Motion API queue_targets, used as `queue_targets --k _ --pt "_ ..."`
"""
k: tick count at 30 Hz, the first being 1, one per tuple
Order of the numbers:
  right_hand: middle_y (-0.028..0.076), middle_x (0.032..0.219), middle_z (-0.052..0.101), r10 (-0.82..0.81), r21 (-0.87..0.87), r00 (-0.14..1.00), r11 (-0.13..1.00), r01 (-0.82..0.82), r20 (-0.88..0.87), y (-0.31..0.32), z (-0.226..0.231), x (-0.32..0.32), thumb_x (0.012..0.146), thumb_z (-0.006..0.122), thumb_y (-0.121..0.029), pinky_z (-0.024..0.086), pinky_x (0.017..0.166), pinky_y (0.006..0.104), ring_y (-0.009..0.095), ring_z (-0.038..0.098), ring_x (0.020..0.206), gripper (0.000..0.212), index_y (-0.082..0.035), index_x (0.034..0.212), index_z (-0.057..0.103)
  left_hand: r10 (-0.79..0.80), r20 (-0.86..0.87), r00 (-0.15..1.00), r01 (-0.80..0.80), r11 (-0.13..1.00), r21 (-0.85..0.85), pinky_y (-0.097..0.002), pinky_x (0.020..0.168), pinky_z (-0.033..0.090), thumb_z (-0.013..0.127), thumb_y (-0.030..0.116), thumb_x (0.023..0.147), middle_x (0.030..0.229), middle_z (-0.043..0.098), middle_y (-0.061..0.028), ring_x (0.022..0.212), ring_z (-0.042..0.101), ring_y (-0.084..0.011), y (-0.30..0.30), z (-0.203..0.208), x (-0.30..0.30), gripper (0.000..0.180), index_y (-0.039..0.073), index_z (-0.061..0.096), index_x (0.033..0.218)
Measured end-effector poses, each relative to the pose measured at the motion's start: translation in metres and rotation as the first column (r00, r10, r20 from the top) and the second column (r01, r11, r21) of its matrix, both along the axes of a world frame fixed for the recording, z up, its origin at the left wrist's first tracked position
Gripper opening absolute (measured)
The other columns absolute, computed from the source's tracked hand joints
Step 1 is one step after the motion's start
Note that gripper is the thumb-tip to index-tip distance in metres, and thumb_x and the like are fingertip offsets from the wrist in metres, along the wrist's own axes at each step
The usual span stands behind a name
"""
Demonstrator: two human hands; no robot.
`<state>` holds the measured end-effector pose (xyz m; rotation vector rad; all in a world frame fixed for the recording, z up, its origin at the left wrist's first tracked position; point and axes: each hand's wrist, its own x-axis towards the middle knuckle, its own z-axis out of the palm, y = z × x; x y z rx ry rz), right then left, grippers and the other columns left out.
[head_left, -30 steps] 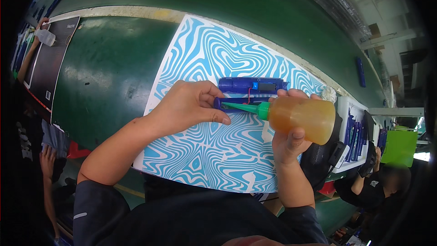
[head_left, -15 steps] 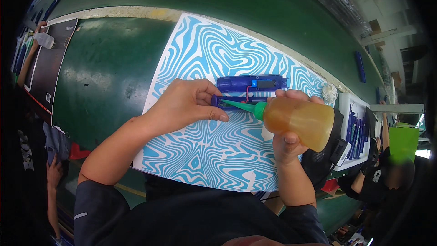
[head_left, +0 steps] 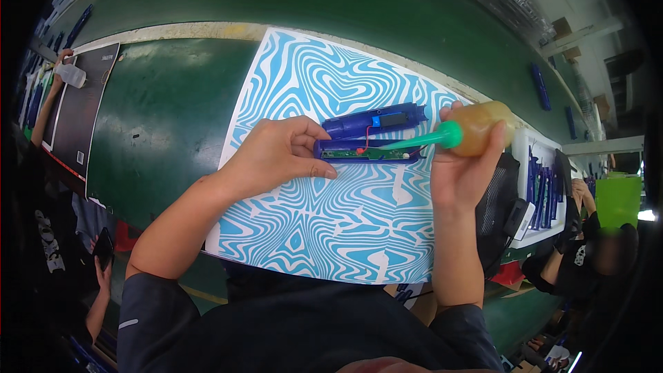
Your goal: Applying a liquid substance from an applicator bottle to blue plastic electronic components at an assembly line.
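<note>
My left hand (head_left: 280, 150) pinches the left end of a long blue plastic casing half (head_left: 322, 146) with a green circuit board (head_left: 376, 155) inside. Behind it lies the other blue half (head_left: 345, 125), carrying a black block (head_left: 395, 120); a red wire (head_left: 366, 136) links the two. My right hand (head_left: 461, 169) is wrapped round a squeeze bottle (head_left: 489, 124) of amber liquid, tilted so its green nozzle (head_left: 428, 138) points left. The nozzle's tip is over the board's middle; whether it touches I cannot tell.
A blue-and-white swirl-patterned sheet (head_left: 304, 214) covers the green bench (head_left: 166, 117) beneath the work. To the right stand a white tray (head_left: 528, 235) of blue parts and a black mesh bag (head_left: 492, 200). Other people work on both sides; a bottle (head_left: 72, 76) is at a co-worker's hand.
The bottle has moved right and slightly up, and its nozzle tip has shifted from the casing's left end to the board's middle. Both casing halves have turned slightly.
</note>
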<state>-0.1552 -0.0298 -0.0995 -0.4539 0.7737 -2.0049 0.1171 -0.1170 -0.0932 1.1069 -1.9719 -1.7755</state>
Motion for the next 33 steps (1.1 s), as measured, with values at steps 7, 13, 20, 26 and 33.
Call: queue_targets --k 7,13,20,26,33 --pt "0.020 0.121 0.057 0.181 -0.051 0.937 0.984 -0.173 0.299 0.001 0.012 -0.001 0.100 0.062 -0.045 0.062 0.087 0.0411 0.034 0.066 0.108 0.056 -0.001 0.130 0.045 -0.002 -0.033 0.999 -0.002 0.992 -0.125 -0.0268 0.081 0.058 0.085 0.007 0.080 0.099 0.075 -0.0137 0.091 0.073 -0.0158 0.006 -0.010 -0.002 0.041 -0.003 0.063 0.114" --pt "0.019 0.124 0.055 -0.045 0.050 0.963 0.997 0.060 -0.266 0.006 0.016 0.032 0.096 0.068 -0.041 0.055 0.101 0.0471 0.032 0.063 0.113 0.062 -0.005 0.139 0.039 -0.057 -0.027 0.998 0.032 0.827 -0.561 -0.0294 0.074 0.061 0.084 0.010 0.079 0.104 0.073 -0.0145 0.088 0.074 -0.0212 0.011 -0.021 -0.001 0.042 0.002 0.064 0.116" --pt "0.021 0.125 0.059 -0.013 0.051 0.838 0.997 0.049 -0.545 0.013 0.008 0.031 0.090 0.074 -0.044 0.052 0.103 0.0465 0.032 0.064 0.113 0.070 -0.004 0.138 0.041 -0.096 -0.087 0.992 -0.010 0.611 -0.791 -0.0309 0.071 0.060 0.082 0.008 0.079 0.105 0.072 -0.0119 0.085 0.074 -0.0258 0.011 -0.028 0.001 0.038 0.004 0.064 0.112" --pt "0.021 0.124 0.061 0.028 0.073 0.821 0.997 0.016 -0.570 0.014 0.005 0.037 0.089 0.075 -0.045 0.055 0.099 0.0422 0.033 0.067 0.112 0.070 -0.005 0.136 0.043 -0.124 -0.106 0.987 -0.018 0.565 -0.825 -0.0312 0.070 0.060 0.082 0.007 0.079 0.106 0.072 -0.0119 0.085 0.074 -0.0270 0.012 -0.029 0.001 0.037 0.004 0.064 0.112" --pt "0.020 0.123 0.062 0.060 0.102 0.819 0.995 -0.002 -0.570 0.012 0.003 0.042 0.089 0.076 -0.045 0.056 0.098 0.0413 0.031 0.068 0.111 0.068 -0.005 0.134 0.045 -0.146 -0.122 0.982 -0.025 0.536 -0.844 -0.0321 0.070 0.060 0.081 0.006 0.079 0.107 0.072 -0.0129 0.086 0.074 -0.0284 0.011 -0.030 0.002 0.038 0.003 0.064 0.112"
